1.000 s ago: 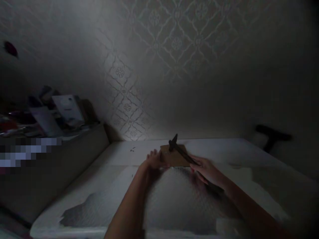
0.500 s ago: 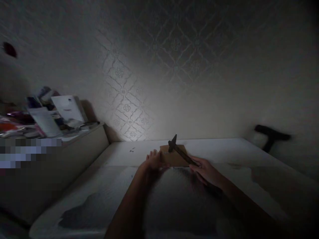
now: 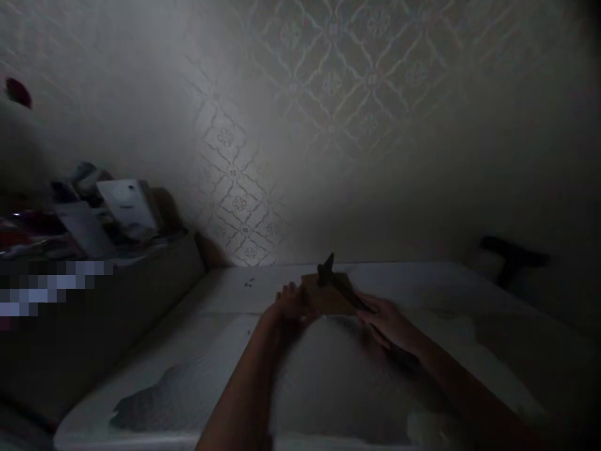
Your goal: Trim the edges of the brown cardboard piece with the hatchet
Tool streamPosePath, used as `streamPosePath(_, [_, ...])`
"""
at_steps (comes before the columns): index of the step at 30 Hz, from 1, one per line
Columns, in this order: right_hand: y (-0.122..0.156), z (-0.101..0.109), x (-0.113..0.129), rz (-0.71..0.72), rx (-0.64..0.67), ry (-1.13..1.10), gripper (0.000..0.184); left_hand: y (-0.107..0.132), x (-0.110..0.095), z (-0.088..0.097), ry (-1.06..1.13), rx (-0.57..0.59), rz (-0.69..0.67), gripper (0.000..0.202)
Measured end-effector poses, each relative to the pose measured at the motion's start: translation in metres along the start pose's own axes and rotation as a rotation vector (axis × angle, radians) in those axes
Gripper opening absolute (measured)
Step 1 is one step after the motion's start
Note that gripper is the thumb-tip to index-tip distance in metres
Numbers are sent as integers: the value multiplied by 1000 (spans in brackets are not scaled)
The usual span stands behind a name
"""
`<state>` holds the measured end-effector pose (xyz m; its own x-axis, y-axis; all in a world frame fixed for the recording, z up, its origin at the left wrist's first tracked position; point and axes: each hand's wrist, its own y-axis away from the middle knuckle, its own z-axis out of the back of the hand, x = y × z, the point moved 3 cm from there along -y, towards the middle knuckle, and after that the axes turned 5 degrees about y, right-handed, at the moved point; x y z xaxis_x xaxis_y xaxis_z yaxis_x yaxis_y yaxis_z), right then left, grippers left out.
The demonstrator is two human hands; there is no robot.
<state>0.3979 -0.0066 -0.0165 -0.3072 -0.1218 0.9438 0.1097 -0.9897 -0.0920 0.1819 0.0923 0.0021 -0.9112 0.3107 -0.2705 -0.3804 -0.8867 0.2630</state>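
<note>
A small brown wooden board (image 3: 328, 297) lies on a white tabletop (image 3: 413, 288) in dim light. My right hand (image 3: 387, 322) is closed round the dark handle of a hammer (image 3: 335, 282), whose head hangs just above the board's far part. My left hand (image 3: 288, 304) rests at the board's left edge with fingers curled against it; I cannot make out whether it pinches something small there.
A patterned wallpapered wall rises behind the table. At the left a lower shelf (image 3: 154, 263) carries boxes and papers (image 3: 124, 203). A dark T-shaped object (image 3: 511, 260) stands at the far right. Small dark specks (image 3: 250, 282) lie on the tabletop left of the board.
The hammer head has stayed almost in place above the board, dipping only slightly. The light on the wall has flickered. Both hands keep their positions.
</note>
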Motion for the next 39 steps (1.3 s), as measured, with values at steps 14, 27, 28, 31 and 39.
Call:
streamPosePath(14, [-1,1,-5,21,7,27,60,0,-1,0,4,-1,-9,105])
streamPosePath(27, [2,-1,3,17,22,64,63,1,0,0,-2,4,9,106])
streamPosePath(28, [2,0,3,16,19,69,63,0,0,0,0,4,6,107])
streamPosePath(31, [2,0,2,3,-3,71,64,-1,0,0,6,0,-9,106])
streamPosePath(39, [2,0,-1,-1,-15,54,63,-2,1,-2,-3,5,7,105])
